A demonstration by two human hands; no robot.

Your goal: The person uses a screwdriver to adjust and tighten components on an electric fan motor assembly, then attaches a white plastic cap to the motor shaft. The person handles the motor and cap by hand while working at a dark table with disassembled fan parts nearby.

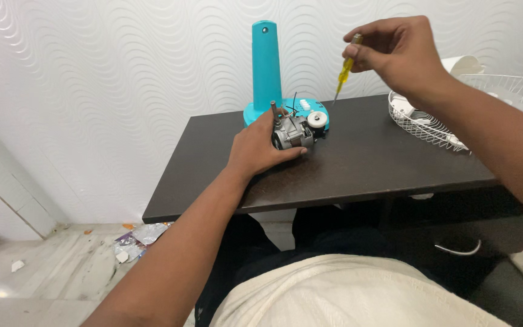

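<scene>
From the head camera, the left hand [260,147] is wrapped around a small grey metal fan motor [292,131] sitting near the back edge of the dark table [358,163], just in front of the teal fan stand [267,72]. The motor looks dense and rigid — heavy for its size, probably a bit slick on the bare casing — so the round body seems the place to grip, not the thin wires or the white knob [317,119] at its right end. Its shaft pokes up and slightly back; the body's long axis runs roughly left to right. The right hand [394,51] hovers above, pinching a yellow-handled screwdriver [345,71] — tip slanting down-left toward the motor, well clear of it. A white wire fan guard [431,124] lies at the right.
</scene>
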